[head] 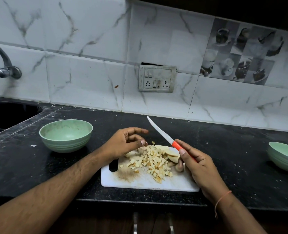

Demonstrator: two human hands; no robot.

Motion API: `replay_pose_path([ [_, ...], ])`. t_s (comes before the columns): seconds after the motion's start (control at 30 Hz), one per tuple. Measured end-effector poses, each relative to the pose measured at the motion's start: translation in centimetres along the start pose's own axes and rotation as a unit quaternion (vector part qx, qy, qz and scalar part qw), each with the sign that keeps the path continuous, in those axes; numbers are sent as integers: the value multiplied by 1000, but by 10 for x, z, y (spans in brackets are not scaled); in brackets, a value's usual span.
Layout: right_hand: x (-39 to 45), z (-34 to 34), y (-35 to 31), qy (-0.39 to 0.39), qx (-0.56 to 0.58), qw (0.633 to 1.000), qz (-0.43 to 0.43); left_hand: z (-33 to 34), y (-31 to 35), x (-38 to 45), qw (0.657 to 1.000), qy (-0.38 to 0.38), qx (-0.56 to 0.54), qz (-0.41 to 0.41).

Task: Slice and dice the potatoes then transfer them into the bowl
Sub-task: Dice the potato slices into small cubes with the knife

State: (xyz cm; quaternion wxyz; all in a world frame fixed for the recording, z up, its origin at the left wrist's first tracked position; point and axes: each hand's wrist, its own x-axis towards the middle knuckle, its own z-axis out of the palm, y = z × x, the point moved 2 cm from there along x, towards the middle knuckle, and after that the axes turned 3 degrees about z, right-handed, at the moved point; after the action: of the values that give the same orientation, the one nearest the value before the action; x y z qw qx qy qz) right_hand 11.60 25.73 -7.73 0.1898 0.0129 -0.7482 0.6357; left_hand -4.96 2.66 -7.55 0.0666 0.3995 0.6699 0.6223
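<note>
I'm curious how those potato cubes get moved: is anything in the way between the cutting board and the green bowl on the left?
Nothing visible. Bare black counter separates the diced potato on the cutting board from the green bowl. Only the left hand hovers there.

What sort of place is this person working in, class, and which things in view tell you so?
Most likely a home kitchen: a black stone counter, a tap over a sink at the left, and a cutting board of diced potato.
</note>
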Motion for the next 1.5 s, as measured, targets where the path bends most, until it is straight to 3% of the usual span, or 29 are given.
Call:
replay_pose_path([
  [0.13, -5, 2, -11, 19, 22, 1000, 6, -1, 1, -3, 998, -21, 55, 21],
  [0.33, -6, -1, -12, 45, 45, 998, 6, 5, 11, -6, 998, -33, 49, 34],
  [0.43, -6, -3, -11, 54, 48, 997, 7, 6, 19, 13, 991, -24, 127, 32],
  [0.53, -5, -4, -9, 64, 43, 997, 3, 13, 20, 47, 956, -73, 282, 30],
  [0.67, 1, -7, -1, 88, 39, 995, 12, 39, 22, 84, 882, -187, 433, -8],
  [0.77, 3, -9, 1, 93, 54, 994, 16, 57, 24, 99, 835, -243, 492, -40],
  [0.9, 4, -11, 3, 89, 60, 994, 9, 66, 24, 115, 814, -238, 528, -48],
  [1.07, 5, -12, 5, 84, 72, 994, 6, 66, 33, 117, 825, -235, 512, -40],
  [1.2, 4, -13, 4, 81, 73, 994, 5, 51, 50, 112, 869, -177, 461, -33],
  [1.37, 3, -12, 3, 83, 53, 995, 7, 6, 55, 72, 944, -18, 327, -44],
  [1.43, 2, -11, 2, 83, 35, 996, 11, -10, 46, 43, 970, 74, 219, -73],
  [1.5, 1, -8, 0, 84, 11, 996, 13, -21, 31, 12, 976, 166, 97, -103],
])
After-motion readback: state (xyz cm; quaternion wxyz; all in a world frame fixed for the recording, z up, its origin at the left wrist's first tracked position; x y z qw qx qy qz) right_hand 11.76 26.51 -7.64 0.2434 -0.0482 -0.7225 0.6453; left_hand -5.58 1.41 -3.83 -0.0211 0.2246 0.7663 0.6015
